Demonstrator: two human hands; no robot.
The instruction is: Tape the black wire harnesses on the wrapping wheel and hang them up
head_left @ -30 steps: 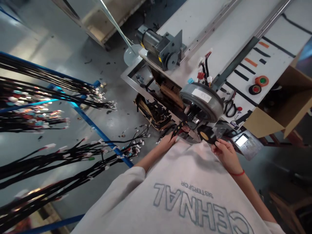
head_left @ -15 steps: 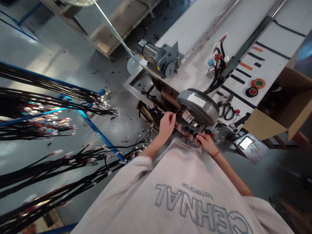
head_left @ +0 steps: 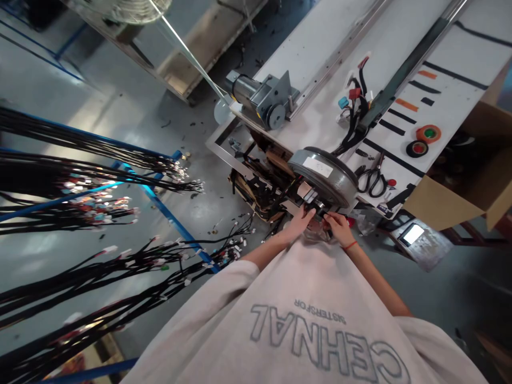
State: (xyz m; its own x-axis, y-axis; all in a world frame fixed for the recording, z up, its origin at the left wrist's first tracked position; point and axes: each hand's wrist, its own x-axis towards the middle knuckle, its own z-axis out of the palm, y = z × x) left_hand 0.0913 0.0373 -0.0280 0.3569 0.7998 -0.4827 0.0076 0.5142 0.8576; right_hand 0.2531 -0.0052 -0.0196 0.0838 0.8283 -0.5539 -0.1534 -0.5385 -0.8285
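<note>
Both my hands are in at the near edge of the white table [head_left: 304, 48], close together just below the big grey ring [head_left: 342, 184]. Left hand [head_left: 299, 223]: fingers bent inward beside the metal fitting [head_left: 307, 192] under the ring; I cannot tell whether they pinch anything. Right hand [head_left: 337, 226]: thumb and fingers drawn in at a small dark piece [head_left: 321, 212], which lies between my two hands, partly covered; whether that grip is pressed firmly on it, cannot tell. Red band [head_left: 350, 245] on the right wrist. A black cable bundle [head_left: 352, 128] with red, blue and white connectors runs up the table behind the ring. Scissors [head_left: 375, 172] lie just right of the ring, handles toward me; farther right, an orange tape roll [head_left: 429, 133] and a black tape roll [head_left: 416, 149], touching or nearly so. Motor [head_left: 250, 92] at the table's left corner. Open cardboard box [head_left: 444, 201] at the right side. Well apart on my left, a blue rack [head_left: 176, 224] with many black cables [head_left: 120, 266] across it.
</note>
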